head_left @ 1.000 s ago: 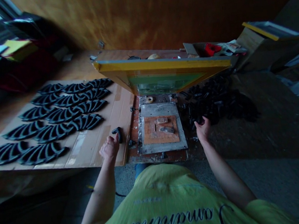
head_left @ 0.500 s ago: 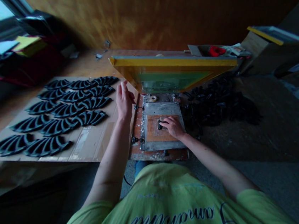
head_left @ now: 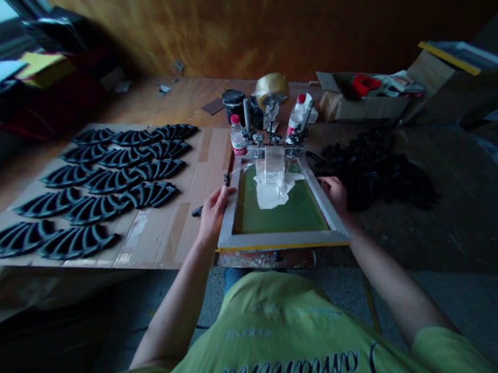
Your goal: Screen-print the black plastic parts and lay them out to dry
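Note:
A screen-printing frame (head_left: 337, 224) lies lowered in front of me, with green mesh and a patch of white ink (head_left: 271, 193) on it. A pale squeegee (head_left: 274, 161) rests at its far end. My left hand (head_left: 213, 211) is closed on the frame's left edge. A small black piece (head_left: 197, 211) shows beside that hand; whether it is held, I cannot tell. On the right edge, my right hand (head_left: 334, 192) is closed with its fingers curled. The metal base plate is hidden under the frame.
Fanned rows of black pieces (head_left: 95, 208) lie on cardboard (head_left: 163, 219) at left. A dark heap of black pieces (head_left: 380, 167) is at right. Behind the frame stand bottles (head_left: 238, 135), a black jar (head_left: 234, 106) and a tape roll (head_left: 271, 89). An open box (head_left: 365, 108) sits back right.
The frame has swung down from its raised tilt over the base plate. My right hand has left the small black piece there and moved right to the frame's edge; my left hand has come down.

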Tool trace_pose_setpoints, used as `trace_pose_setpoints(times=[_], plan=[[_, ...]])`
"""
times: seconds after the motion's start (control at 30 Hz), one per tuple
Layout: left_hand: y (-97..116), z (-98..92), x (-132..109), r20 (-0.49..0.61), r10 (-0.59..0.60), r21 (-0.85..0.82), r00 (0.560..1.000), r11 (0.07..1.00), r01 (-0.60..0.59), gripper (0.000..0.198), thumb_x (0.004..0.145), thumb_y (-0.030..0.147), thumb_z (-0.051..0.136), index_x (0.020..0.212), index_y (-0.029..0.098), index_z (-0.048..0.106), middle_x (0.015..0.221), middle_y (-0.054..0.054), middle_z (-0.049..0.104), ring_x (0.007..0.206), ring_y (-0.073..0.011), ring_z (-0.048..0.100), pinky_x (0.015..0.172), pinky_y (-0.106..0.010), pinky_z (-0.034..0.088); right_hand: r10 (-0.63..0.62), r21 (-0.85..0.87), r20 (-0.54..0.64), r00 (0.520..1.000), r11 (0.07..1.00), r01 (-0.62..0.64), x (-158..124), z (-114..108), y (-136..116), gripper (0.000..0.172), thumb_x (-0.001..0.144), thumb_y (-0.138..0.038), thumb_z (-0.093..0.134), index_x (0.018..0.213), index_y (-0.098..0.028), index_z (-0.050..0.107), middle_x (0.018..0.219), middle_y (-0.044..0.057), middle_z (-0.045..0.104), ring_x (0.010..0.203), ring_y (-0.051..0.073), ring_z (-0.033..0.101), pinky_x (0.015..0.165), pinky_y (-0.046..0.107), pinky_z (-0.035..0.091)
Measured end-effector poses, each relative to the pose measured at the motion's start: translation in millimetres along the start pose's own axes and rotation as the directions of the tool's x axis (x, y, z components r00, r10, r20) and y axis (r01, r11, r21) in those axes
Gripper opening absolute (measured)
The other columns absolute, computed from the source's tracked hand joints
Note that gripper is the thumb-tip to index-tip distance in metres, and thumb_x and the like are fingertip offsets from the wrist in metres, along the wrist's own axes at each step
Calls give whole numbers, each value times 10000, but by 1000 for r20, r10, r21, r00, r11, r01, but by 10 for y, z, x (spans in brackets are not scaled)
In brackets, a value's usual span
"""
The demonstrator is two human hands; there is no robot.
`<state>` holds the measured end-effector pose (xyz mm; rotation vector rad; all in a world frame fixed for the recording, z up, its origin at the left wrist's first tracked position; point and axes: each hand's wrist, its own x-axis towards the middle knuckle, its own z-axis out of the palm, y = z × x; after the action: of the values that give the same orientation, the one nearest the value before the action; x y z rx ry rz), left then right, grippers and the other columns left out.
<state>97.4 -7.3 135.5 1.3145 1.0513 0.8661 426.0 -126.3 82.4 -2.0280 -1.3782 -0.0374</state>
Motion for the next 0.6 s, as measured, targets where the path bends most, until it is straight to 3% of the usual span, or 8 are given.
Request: trace_pose_setpoints(times=[0.1, 0.2, 0.27, 0.33, 0.43, 0.6], plan=[[-450, -10, -60, 25, -144, 42, 989, 989, 143, 727, 784, 582, 695, 1379, 175, 604, 811, -24, 693, 617, -131, 593, 533, -219, 439, -102, 38, -22, 995, 994, 103, 302, 17, -235, 395, 924, -241, 564, 1312, -207, 628, 1276, 131, 593, 1143, 255, 594, 1021, 462, 515], [-784, 2, -16, 10, -175, 140, 985, 975, 172, 768, 787, 502, 710, 1470, 198, 530, 821, -22, 707, 638, -150, 622, 555, -234, 467, -235, -20, 114, 965, 971, 238, 476, 166, -709, 589, 812, -243, 763, 1365, -180, 569, 1377, 161, 530, 1244, 305, 526, 1087, 480, 458], [-908, 1, 29, 9, -165, 197, 986, 967, 160, 718, 800, 476, 701, 1450, 206, 557, 837, -30, 721, 666, -164, 638, 576, -244, 482, -243, -92, 275, 930, 956, 277, 484, 262, -972, 491, 806, -222, 778, 1265, -152, 617, 1256, 162, 604, 1186, 307, 552, 1049, 457, 467], [-969, -7, 63, 13, -162, 229, 987, 961, 155, 675, 812, 468, 691, 1427, 213, 583, 863, -37, 735, 693, -173, 651, 597, -250, 491, -229, -140, 420, 878, 940, 312, 399, 319, -1105, 287, 846, -219, 737, 1116, -151, 669, 1099, 140, 672, 1076, 287, 596, 956, 412, 495], [-1001, -20, 86, 17, -175, 252, 984, 953, 166, 636, 827, 474, 674, 1402, 212, 605, 896, -43, 744, 721, -179, 659, 619, -255, 493, -287, -137, 532, 797, 899, 416, 145, 318, -1080, 94, 896, -175, 639, 967, -158, 699, 977, 117, 709, 965, 257, 620, 845, 358, 489], [-1001, -20, 88, 13, -190, 252, 982, 951, 180, 629, 822, 484, 673, 1379, 195, 617, 851, -31, 729, 701, -171, 643, 625, -249, 482, -559, 86, 576, 596, 767, 636, -149, 156, -837, 289, 852, -21, 544, 1016, -172, 727, 999, 81, 731, 957, 209, 621, 820, 308, 454]])
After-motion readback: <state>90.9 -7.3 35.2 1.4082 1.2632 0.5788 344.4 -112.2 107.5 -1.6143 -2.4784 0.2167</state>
